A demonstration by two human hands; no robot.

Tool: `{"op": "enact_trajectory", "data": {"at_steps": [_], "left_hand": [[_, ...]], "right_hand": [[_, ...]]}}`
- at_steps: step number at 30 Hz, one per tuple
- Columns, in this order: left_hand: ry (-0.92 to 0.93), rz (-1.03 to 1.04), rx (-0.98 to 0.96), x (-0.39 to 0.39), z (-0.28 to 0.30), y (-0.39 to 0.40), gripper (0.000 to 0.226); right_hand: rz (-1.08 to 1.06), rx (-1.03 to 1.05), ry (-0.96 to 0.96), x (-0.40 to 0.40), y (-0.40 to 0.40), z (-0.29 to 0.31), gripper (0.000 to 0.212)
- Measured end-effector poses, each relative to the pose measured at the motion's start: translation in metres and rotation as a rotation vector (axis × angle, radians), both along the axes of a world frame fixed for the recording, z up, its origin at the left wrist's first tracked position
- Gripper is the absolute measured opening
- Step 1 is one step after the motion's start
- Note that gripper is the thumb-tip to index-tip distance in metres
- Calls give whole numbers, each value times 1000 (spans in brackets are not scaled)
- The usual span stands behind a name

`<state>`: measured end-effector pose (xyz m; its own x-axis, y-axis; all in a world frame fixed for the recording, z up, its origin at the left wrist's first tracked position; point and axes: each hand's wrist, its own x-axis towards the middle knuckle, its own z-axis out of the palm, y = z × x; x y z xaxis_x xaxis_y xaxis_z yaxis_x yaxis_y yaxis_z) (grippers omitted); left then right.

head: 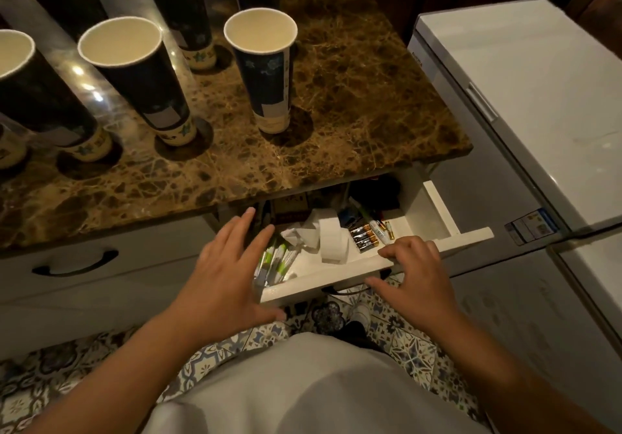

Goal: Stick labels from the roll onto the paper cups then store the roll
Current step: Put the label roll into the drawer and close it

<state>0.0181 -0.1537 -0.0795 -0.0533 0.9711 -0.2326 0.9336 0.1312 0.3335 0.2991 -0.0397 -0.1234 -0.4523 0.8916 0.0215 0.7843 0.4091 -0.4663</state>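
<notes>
stood open under the desk (336,103): a white drawer (336,273), pulled out toward the near side. lay inside it, near the middle: the label roll (331,241), white, with a loose tail of paper at its left. just right of the roll, a pack of batteries (363,236) and a few loose ones; at the drawer's left, green-and-white pens (277,260); darker clutter farther back under the desk edge, too dim to tell.

left hand (232,265) hovered over the drawer's left end, grip apart, fingers straight and spread, holding nothing. right hand (412,265) rested on the drawer's front edge, fingers bent over its top and thumb stretched along the front face below, grip clamped on the drawer front.

stood upright on the dark marbled desk, far and left: tall paper cups, dark blue with pale bands at the base. nearest right cup (266,73) bore a pale label low on its side; so did the middle cup (141,80) and the left cup (37,97). more cups behind, cut off by the top edge.

at the right, just beside the desk, a white fridge (525,103). left of the open drawer, a closed drawer with a dark handle (75,260). patterned floor tiles (67,379) below.
</notes>
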Motion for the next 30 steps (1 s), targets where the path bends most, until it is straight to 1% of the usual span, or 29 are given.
{"op": "enact_trajectory", "data": {"at_steps": [1, 3, 4, 6, 9, 11, 14, 16, 18, 20, 22, 25, 30], "left_hand": [[111, -2, -28, -3, -7, 0, 129], [221, 51, 1, -9, -18, 4, 129], [244, 72, 30, -12, -21, 7, 129], [268, 114, 55, -16, -24, 13, 130], [316, 174, 81, -21, -21, 21, 129], [357, 190, 115, -24, -19, 26, 125], [370, 224, 174, -29, -23, 33, 115], [375, 246, 233, -30, -26, 38, 102], [371, 251, 288, -31, -29, 45, 88], [361, 263, 324, -33, -34, 51, 75], [355, 277, 346, -35, -38, 56, 68], [370, 316, 362, -39, -38, 63, 65], [467, 337, 426, -42, -42, 68, 75]], "right_hand": [[17, -7, -4, -1, 4, 1, 43], [42, 9, -21, -5, 12, 4, 44], [44, 25, -38, -8, 16, 6, 48], [33, 59, -97, -17, 26, 12, 62], [26, 212, -247, -28, 45, 23, 88], [82, 314, -339, -36, 62, 31, 100], [205, 331, -429, -53, 89, 38, 108], [243, 337, -462, -63, 102, 38, 105], [249, 373, -467, -70, 112, 38, 97], [232, 403, -431, -74, 117, 35, 87], [209, 435, -393, -77, 119, 32, 77], [189, 484, -360, -80, 122, 28, 69], [166, 521, -344, -84, 129, 24, 66]]}}
